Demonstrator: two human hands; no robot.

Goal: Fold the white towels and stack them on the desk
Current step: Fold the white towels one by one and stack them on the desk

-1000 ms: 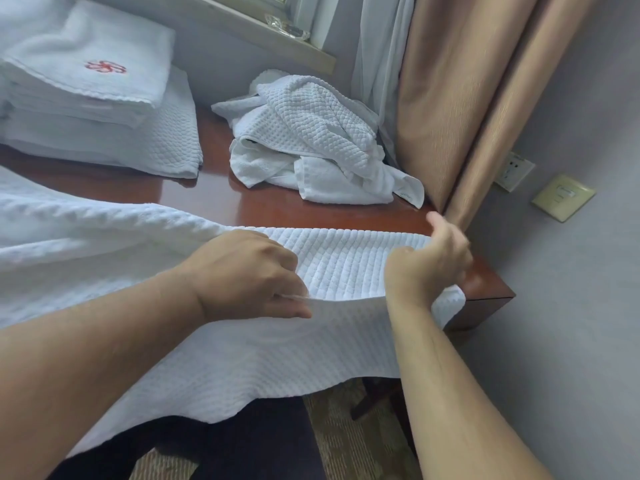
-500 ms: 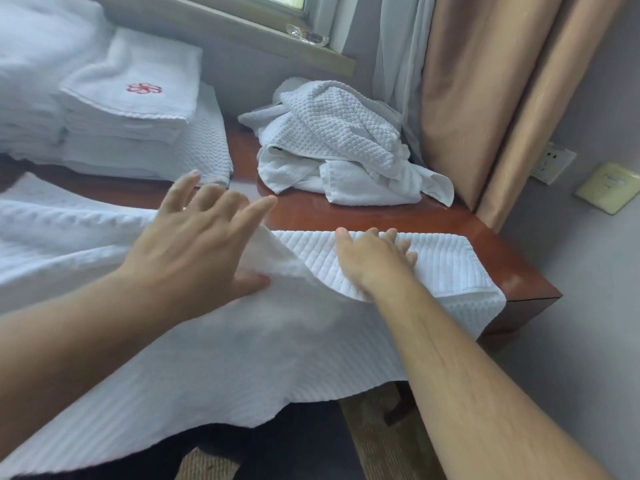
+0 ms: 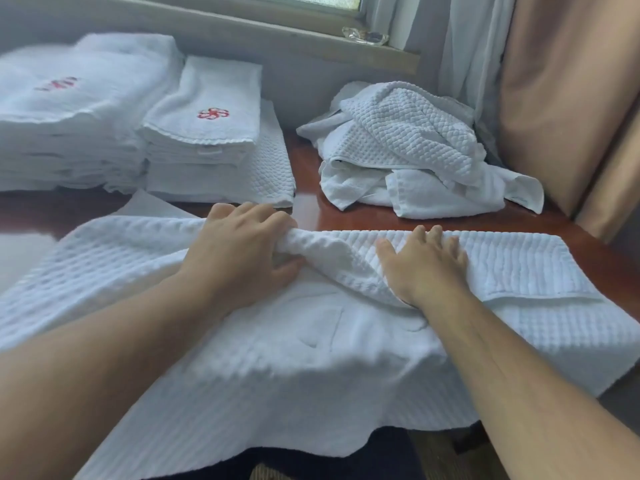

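Your left hand (image 3: 242,251) was open a moment ago; now its fingers grab a bunch of the white towel (image 3: 311,358) lying under it on the desk (image 3: 346,211). Your right hand (image 3: 426,268) stays flat, pressing the towel just beside it. This fold looks only just started.

left hand (image 3: 242,252): open above → grip on towel (image 3: 311,362) | right hand (image 3: 420,268): pinch → flat press

The left arm (image 3: 104,358) and right arm (image 3: 519,375) are bare from the near edge to the wrists. The left hand (image 3: 242,258) and right hand (image 3: 424,268) are bare too. Dark cloth (image 3: 311,460) shows low at the near edge, too dim to identify.
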